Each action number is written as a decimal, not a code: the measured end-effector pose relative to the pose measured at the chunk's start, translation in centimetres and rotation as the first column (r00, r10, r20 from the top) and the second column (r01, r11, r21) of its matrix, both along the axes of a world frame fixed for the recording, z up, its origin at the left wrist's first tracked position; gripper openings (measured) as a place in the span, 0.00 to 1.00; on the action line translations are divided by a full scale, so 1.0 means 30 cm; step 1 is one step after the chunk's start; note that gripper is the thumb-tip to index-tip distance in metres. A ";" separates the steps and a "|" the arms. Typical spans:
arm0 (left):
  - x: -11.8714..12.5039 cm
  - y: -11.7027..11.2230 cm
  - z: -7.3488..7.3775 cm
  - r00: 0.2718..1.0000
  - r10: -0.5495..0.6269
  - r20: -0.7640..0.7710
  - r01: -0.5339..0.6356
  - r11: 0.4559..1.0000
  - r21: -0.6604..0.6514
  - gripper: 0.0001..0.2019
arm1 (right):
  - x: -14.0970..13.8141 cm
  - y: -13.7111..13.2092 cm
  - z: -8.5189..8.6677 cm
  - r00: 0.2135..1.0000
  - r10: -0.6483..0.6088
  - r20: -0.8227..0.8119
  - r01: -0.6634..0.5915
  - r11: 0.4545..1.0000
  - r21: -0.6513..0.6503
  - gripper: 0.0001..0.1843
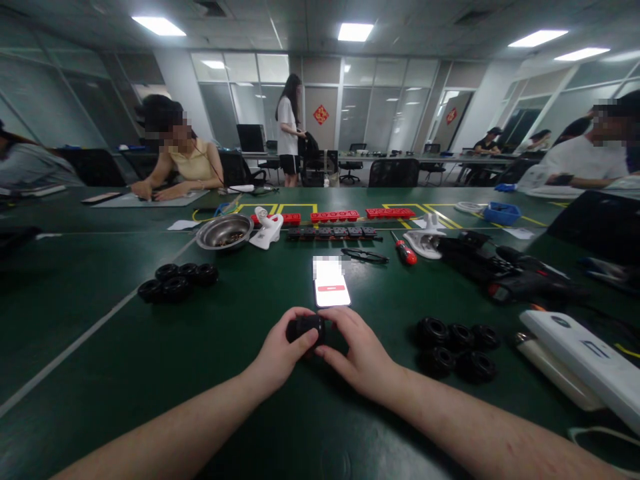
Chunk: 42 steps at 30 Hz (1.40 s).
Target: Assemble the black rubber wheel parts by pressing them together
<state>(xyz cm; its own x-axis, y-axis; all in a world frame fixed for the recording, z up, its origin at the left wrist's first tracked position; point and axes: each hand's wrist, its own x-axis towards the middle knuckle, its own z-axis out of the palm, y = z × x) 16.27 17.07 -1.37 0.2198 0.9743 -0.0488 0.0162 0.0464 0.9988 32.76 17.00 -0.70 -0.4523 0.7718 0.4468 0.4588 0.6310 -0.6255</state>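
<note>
My left hand (280,353) and my right hand (357,357) meet at the table's near middle, both gripping one small black part (305,328) between fingers and thumbs. Just beyond them a phone (331,285) lies face up with a lit screen. Several black wheels (177,280) are grouped to the left, and another group of black wheels (457,348) sits to the right.
Farther back lie a metal bowl (225,231), a white tool (267,228), red trays (335,216), a black parts strip (333,233), a red-handled screwdriver (405,251), black power tools (515,277) and a white device (580,360). Other people sit around the green table (150,360).
</note>
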 end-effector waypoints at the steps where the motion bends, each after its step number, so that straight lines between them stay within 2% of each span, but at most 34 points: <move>1: 0.000 0.000 0.000 1.000 0.008 -0.001 -0.008 1.000 -0.015 0.19 | -0.001 0.002 -0.002 1.000 -0.012 -0.001 0.012 1.000 -0.011 0.23; 3: -0.002 -0.001 0.000 1.000 -0.001 0.007 0.001 0.999 -0.041 0.19 | -0.001 0.005 -0.005 0.999 -0.034 0.011 0.034 0.998 -0.059 0.21; 5: -0.003 -0.001 -0.002 0.999 -0.030 0.012 0.030 0.999 -0.041 0.18 | -0.001 0.006 -0.003 0.998 -0.046 0.049 0.051 0.993 -0.110 0.14; 7: -0.003 -0.001 -0.001 0.999 -0.040 0.009 0.040 0.999 -0.033 0.18 | -0.001 0.004 0.003 0.997 -0.027 0.077 0.036 0.993 -0.111 0.11; 11: 0.004 -0.001 0.011 1.000 0.011 -0.025 -0.013 0.997 -0.082 0.18 | -0.001 -0.006 0.010 0.996 0.054 0.069 -0.053 0.998 -0.019 0.23; 14: 0.008 -0.006 0.024 0.998 0.035 -0.049 -0.039 0.996 -0.077 0.15 | -0.002 -0.009 0.002 0.998 0.016 0.063 -0.014 1.000 -0.026 0.28; 16: 0.008 -0.012 0.029 0.997 0.060 -0.040 -0.063 0.995 -0.080 0.15 | -0.003 -0.005 -0.003 0.997 -0.028 0.068 0.032 0.997 -0.064 0.23; 18: 0.007 -0.014 0.029 0.997 0.068 -0.026 -0.070 0.993 -0.094 0.15 | -0.002 0.000 -0.004 0.995 -0.051 0.087 0.059 0.994 -0.094 0.12; 21: 0.005 -0.008 0.020 0.999 0.033 0.019 -0.031 0.995 -0.092 0.16 | 0.000 0.004 0.002 0.996 -0.037 0.077 0.042 0.997 -0.066 0.08; 25: 0.005 0.003 0.011 0.997 -0.037 0.062 0.042 0.995 -0.094 0.16 | 0.001 -0.007 0.009 1.000 0.017 0.021 -0.018 0.999 0.038 0.18; 29: 0.004 -0.003 0.012 1.000 0.003 0.016 -0.001 0.996 -0.085 0.18 | -0.001 -0.009 -0.002 0.998 -0.031 0.061 0.030 0.999 0.017 0.26; 33: 0.000 -0.005 -0.003 0.996 -0.084 0.036 0.084 0.996 -0.009 0.21 | 0.001 0.004 -0.004 0.994 -0.055 0.098 0.060 0.996 -0.058 0.11; 35: -0.002 -0.001 -0.009 0.996 -0.086 0.028 0.086 0.996 0.013 0.22 | 0.001 0.004 0.002 0.996 -0.022 0.091 0.026 0.999 -0.040 0.10; 39: 0.002 0.001 0.003 0.999 -0.023 -0.023 0.022 1.000 -0.020 0.18 | -0.001 -0.010 0.012 0.994 0.057 0.093 -0.060 0.998 0.033 0.24; 42: 0.009 -0.008 0.022 0.999 0.019 -0.045 -0.020 0.999 -0.036 0.14 | -0.001 -0.011 0.003 0.997 -0.005 0.078 0.005 1.000 0.004 0.28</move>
<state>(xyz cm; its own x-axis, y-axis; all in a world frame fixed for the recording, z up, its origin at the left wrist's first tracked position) 16.53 16.84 -0.69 0.1977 0.9758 -0.0936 0.0591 0.0835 0.9948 32.72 16.66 -0.62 -0.4820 0.7726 0.4133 0.5098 0.6310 -0.5848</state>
